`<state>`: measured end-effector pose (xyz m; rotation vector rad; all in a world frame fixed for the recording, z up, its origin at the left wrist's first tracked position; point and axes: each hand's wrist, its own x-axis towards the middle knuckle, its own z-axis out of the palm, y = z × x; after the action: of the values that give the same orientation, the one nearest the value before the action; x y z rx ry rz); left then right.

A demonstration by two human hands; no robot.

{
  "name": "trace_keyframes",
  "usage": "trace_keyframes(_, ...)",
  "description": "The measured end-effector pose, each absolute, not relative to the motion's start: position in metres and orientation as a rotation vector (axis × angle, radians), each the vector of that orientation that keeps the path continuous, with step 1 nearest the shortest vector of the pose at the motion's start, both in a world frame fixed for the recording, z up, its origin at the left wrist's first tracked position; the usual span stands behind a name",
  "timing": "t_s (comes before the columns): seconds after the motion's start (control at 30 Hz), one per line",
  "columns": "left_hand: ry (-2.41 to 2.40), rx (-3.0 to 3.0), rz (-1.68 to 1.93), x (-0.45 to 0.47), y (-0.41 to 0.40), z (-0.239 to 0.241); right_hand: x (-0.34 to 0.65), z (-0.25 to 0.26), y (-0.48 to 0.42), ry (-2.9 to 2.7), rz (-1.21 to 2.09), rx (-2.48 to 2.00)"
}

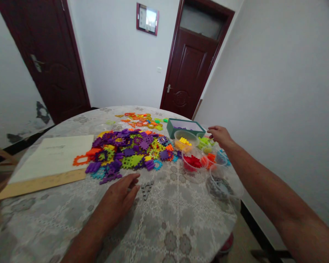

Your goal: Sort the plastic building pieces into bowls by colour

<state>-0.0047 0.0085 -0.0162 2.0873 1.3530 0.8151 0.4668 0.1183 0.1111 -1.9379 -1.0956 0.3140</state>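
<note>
Left hand: left hand point(123, 191) low over the near tablecloth point(115, 233), fingers loosely out, thumb apart; appears to hold nothing.
Grey triangle: grey toothed piece point(147, 190) lies flat on the cloth, just right of the left fingertips, apart from the heap.
Right hand: right hand point(219, 135) at the tubs, far right, fingers bent above the green pieces point(205, 141); cannot tell whether it pinches anything.
Tubs, right: clear tubs hold yellow pieces point(185, 141), red pieces point(192, 161), orange pieces point(211, 157); grey contents in the nearest, too blurred to tell.
Teal box: teal box point(171, 129) far of the tubs, purple pieces inside.
Heap, centre: large mixed heap point(134, 146), mostly purple, loose.
Far side: scattered orange-led group point(139, 120).
Progress: judged partial; some pieces grouped by colour, many more left mixed.
</note>
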Motion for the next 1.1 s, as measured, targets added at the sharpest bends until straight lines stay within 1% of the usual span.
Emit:
trace_keyframes(0.1, 1.348, 2.147, 0.772, -0.001, 0.004, -0.015, 0.424, 0.112, 0.086, -1.32, 0.375, -1.78)
trace_keyframes(0.23, 1.384, 2.237, 0.697, 0.004, 0.0, -0.018, 0.352, 0.106, 0.033, -1.971, 0.445, -1.595)
trace_keyframes(0.33, 1.376, 2.303, 0.63, 0.01, -0.002, -0.019, 0.3, 0.084, 0.007, -2.437, 0.549, -1.425)
trace_keyframes(0.4, 1.372, 2.353, 0.582, 0.016, -0.003, -0.019, 0.271, 0.06, 0.002, -2.56, 0.54, -1.389)
trace_keyframes(0.53, 1.389, 2.433, 0.525, 0.024, -0.002, -0.019, 0.236, 0.016, 0.01, -2.597, 0.517, -1.392)
trace_keyframes(0.67, 1.392, 2.464, 0.496, 0.025, -0.003, -0.018, 0.231, -0.001, 0.014, -2.48, 0.579, -1.429)
trace_keyframes(0.83, 1.43, 2.375, 0.516, 0.025, -0.002, -0.014, 0.241, -0.002, 0.014, -2.218, 0.882, -1.333)
trace_keyframes(0.9, 1.437, 2.317, 0.501, 0.024, -0.001, -0.012, 0.243, 0.001, 0.016, -2.13, 0.953, -1.285)
trace_keyframes(0.97, 1.416, 2.279, 0.52, 0.024, 0.0, -0.013, 0.242, 0.008, 0.016, -2.078, 0.919, -1.258)
trace_keyframes(1.1, 1.38, 2.308, 0.565, 0.023, 0.004, -0.018, 0.246, 0.033, 0.005, -2.038, 0.718, -1.257)
